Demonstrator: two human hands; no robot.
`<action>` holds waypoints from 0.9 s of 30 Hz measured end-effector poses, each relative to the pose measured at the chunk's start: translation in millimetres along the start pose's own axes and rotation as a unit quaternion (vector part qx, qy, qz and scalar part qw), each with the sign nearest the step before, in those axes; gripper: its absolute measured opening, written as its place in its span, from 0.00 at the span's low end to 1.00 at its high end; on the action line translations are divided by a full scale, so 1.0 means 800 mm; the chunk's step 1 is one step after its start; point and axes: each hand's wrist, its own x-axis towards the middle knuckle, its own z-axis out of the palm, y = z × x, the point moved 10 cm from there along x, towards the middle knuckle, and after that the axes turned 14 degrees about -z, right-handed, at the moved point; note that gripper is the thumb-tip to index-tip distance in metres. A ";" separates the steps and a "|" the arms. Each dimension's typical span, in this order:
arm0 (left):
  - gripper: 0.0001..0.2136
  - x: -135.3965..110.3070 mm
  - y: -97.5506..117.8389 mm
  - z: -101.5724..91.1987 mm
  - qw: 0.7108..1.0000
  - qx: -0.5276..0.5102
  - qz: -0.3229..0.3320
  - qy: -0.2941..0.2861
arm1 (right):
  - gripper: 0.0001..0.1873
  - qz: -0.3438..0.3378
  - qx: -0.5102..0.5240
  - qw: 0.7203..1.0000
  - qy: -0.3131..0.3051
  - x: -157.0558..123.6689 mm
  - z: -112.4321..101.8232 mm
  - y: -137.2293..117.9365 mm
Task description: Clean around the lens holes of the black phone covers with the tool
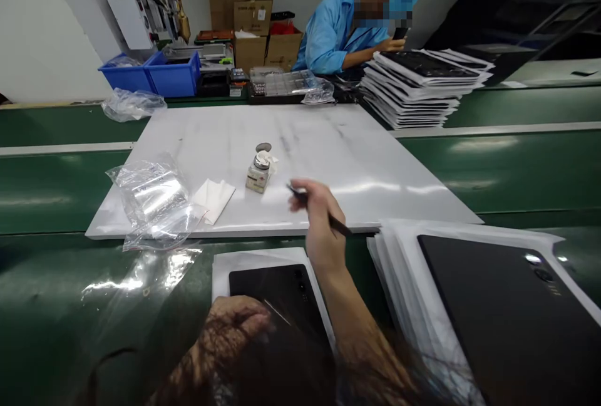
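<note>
My right hand point(322, 218) is raised over the near edge of the white board, fingers closed around a slim black tool point(340, 226). Its narrow tip points forward and left; motion blur hides whether it is tweezers or a pen. Below, a black tablet point(277, 284) lies back up on white sheeting point(244, 259), its camera at the upper right. My left hand point(239, 318) rests at the tablet's left side with curled fingers, and what they pinch, if anything, is hidden. A thin pale line shows on the tablet beside these fingertips. Loose hair covers the lower part.
On the white board point(323, 143) stand a small glass bottle point(258, 174), a folded white tissue point(216, 199) and clear plastic bags point(154, 199). Stacked tablets point(493, 293) lie at right. Behind are another tablet stack point(417, 93), blue bins point(173, 74) and a co-worker in blue point(328, 30).
</note>
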 end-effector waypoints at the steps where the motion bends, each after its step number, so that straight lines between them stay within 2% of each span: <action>1: 0.23 0.003 -0.010 0.001 1.000 -0.019 -0.003 0.000 | 0.34 0.035 0.047 0.998 0.006 -0.032 -0.013 -0.001; 3: 0.24 0.009 -0.022 0.003 0.999 -0.037 -0.007 0.005 | 0.38 0.108 0.107 0.988 0.009 -0.094 -0.040 0.000; 4: 0.24 0.009 -0.024 0.003 0.999 -0.039 -0.007 0.008 | 0.37 0.136 0.117 0.984 -0.005 -0.120 -0.053 0.000; 7: 0.21 0.001 -0.017 0.001 0.999 -0.034 -0.007 0.009 | 0.27 0.205 0.088 0.972 -0.075 -0.176 -0.092 0.003; 10: 0.14 -0.014 -0.002 -0.003 0.999 -0.047 -0.022 0.013 | 0.20 0.240 0.071 0.963 -0.104 -0.198 -0.127 0.001; 13: 0.08 -0.024 0.008 -0.009 0.995 -0.087 -0.042 0.031 | 0.17 0.234 0.079 0.964 -0.098 -0.199 -0.142 -0.010; 16: 0.07 -0.024 0.009 -0.010 0.995 -0.081 -0.039 0.041 | 0.17 0.208 0.034 0.973 -0.097 -0.195 -0.139 -0.024; 19: 0.09 -0.020 0.006 -0.012 0.998 -0.020 -0.023 0.060 | 0.08 0.182 -0.003 0.975 -0.125 -0.200 -0.114 -0.034; 23: 0.10 -0.024 0.008 -0.011 0.996 0.035 -0.017 0.075 | 0.35 0.109 -0.006 0.974 -0.199 -0.222 -0.062 -0.046; 27: 0.04 -0.033 0.016 -0.004 0.998 0.006 -0.009 0.057 | 0.34 0.117 0.014 0.969 -0.216 -0.241 -0.042 -0.042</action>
